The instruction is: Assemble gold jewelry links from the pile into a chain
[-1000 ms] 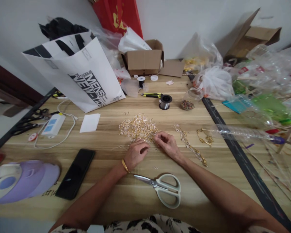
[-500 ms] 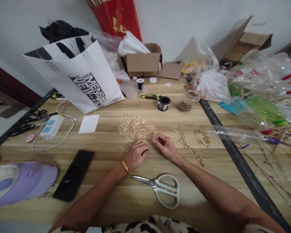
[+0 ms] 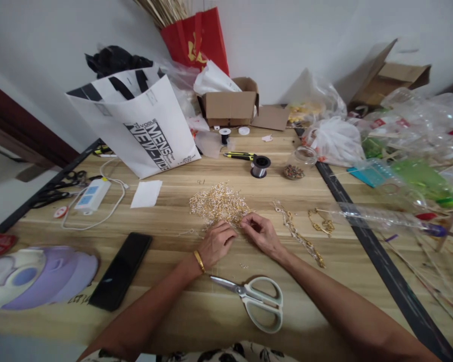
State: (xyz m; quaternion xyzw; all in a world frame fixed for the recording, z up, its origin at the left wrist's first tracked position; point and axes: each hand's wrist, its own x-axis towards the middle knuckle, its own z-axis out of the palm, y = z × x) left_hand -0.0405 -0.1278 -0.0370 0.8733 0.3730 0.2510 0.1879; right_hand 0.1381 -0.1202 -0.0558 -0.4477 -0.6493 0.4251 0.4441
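Note:
A loose pile of tiny gold and silver pieces point(image 3: 219, 201) lies in the middle of the wooden table. My left hand point(image 3: 217, 244), with a gold bracelet at its wrist, rests at the pile's near edge, its fingers curled together. Just to its right, my right hand point(image 3: 262, 234) pinches thumb and forefinger at the pile's edge. Anything between the fingers of either hand is too small to make out. Below the hands lie white-handled scissors point(image 3: 249, 296) and a few tiny bits point(image 3: 243, 266). Gold and silver chains point(image 3: 300, 234) lie right of my right hand.
A black phone point(image 3: 121, 271) and a purple-and-white device point(image 3: 49, 276) lie at left. Behind the pile are a wire spool point(image 3: 260, 166), a cutter knife point(image 3: 239, 156) and a bead jar point(image 3: 294, 172). A white bag point(image 3: 136, 130) stands back left; plastic bottles crowd the right.
The whole view has shifted, so things appear slightly farther right and mostly lower. Both hands stay at the pile's near edge, with only small finger movements.

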